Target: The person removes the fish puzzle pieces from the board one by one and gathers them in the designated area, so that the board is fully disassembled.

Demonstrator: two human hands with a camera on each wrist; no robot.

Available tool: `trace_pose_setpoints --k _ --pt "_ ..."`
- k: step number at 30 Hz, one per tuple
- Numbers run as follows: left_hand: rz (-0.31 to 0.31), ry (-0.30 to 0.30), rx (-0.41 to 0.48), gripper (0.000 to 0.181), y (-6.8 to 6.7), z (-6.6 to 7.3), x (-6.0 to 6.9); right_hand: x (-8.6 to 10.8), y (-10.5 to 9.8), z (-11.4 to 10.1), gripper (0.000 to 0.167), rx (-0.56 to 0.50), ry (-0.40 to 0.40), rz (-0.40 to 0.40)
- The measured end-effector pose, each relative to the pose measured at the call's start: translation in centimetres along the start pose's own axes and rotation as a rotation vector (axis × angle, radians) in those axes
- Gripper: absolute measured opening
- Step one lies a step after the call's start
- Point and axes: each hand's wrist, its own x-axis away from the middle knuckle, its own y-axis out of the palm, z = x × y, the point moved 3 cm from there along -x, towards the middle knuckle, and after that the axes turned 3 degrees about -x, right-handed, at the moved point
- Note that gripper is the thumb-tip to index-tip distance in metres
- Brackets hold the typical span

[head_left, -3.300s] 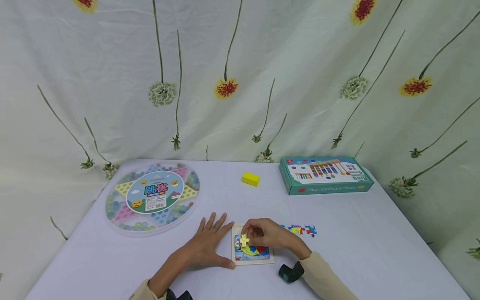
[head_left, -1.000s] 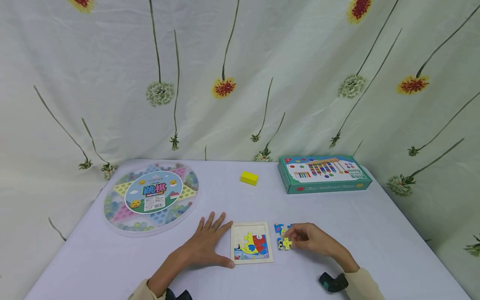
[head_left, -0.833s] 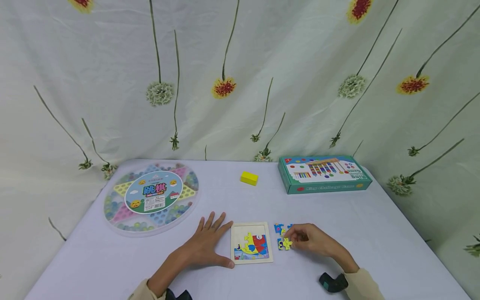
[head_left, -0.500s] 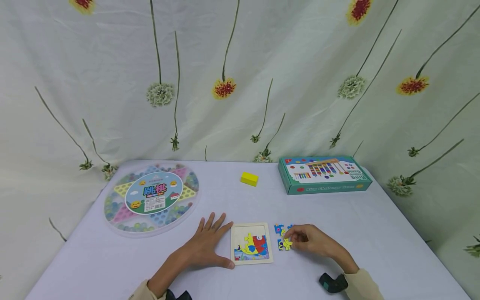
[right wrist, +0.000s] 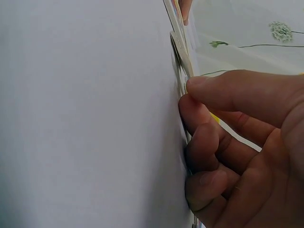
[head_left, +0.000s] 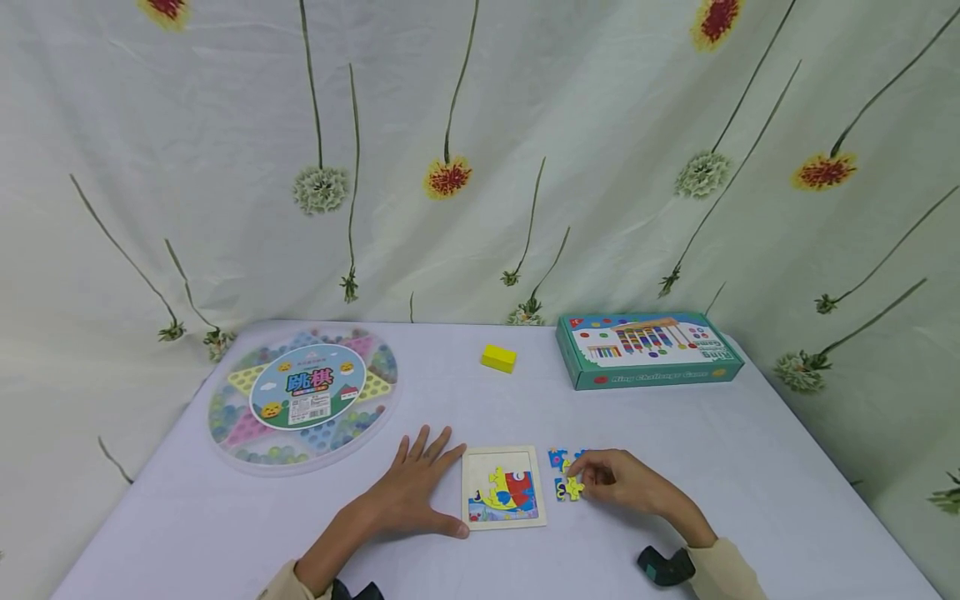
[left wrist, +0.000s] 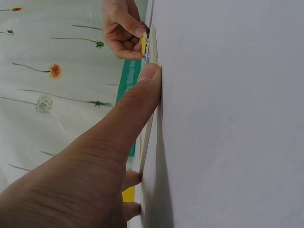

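Observation:
In the head view, my left hand [head_left: 408, 493] lies spread at the left side of a square wooden puzzle tray [head_left: 478, 463]; its thumb and index finger touch the frame. A partly assembled picture in red, yellow and blue covers the tray's lower part, with bare wood above. Right of the tray, my right hand [head_left: 626, 482] pinches a yellow jigsaw piece [head_left: 574, 490] between thumb and curled fingers, low at the table. The left wrist view shows the same yellow piece [left wrist: 144, 44] in those fingertips. A blue loose jigsaw piece [head_left: 557, 457] lies just behind; the hand hides others.
At the left lies a round Chinese checkers set [head_left: 307, 408] full of marbles. A yellow block [head_left: 498, 358] sits toward the back. A green Ring Challenge Game box [head_left: 651, 351] stands at the back right, before a flower-printed cloth [head_left: 600, 108].
My right hand has moved right, from over the tray to the loose pieces beside it, with a yellow jigsaw piece in its fingers. Over the last second both hands stay still.

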Motion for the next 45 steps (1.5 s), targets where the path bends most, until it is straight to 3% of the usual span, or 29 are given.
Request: trace_pose_setpoints --k 13,45 --pt "0.001 -0.013 -0.004 0.112 0.06 -0.16 0.02 0.03 0.22 -0.13 0.021 -0.031 0.015 0.004" --pt "0.002 0.002 0.005 0.111 0.08 -0.19 -0.03 -0.04 0.08 0.32 0.019 0.026 0.016 0.006"
